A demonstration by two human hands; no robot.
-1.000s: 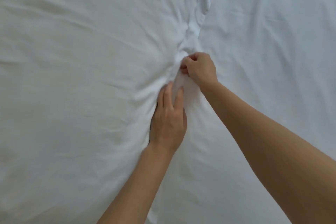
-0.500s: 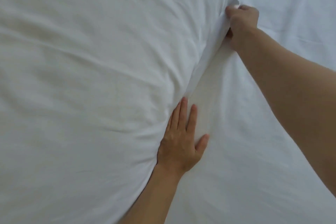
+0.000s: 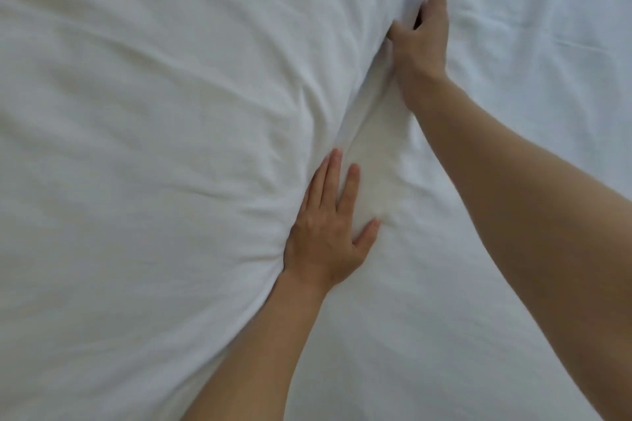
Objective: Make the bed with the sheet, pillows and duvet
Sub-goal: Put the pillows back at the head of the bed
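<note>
I am looking straight down at white bedding that is filling the whole view. A big, puffy white duvet (image 3: 154, 147) is lying across the left and centre, its surface wrinkling toward a long edge that is running diagonally from the top right down to the bottom centre. To the right of that edge a flatter white sheet (image 3: 547, 27) is lying on the bed, with a few shallow creases crossing it.

My left hand (image 3: 328, 236) is lying flat, palm down, right at the duvet's edge near the middle of the view; its fingers are straight and slightly spread, the thumb is pointing out to the right, and the grip is wide, holding nothing, only pressing on the fabric. The cloth is bunching into folds beside the wrist.

My right hand (image 3: 422, 34) is reaching farther up along the same edge. Its fingers are stretching out toward the top, pressing against the duvet's side, with the thumb pushing into the fabric; this grip is also wide. Both forearms are bare.
</note>
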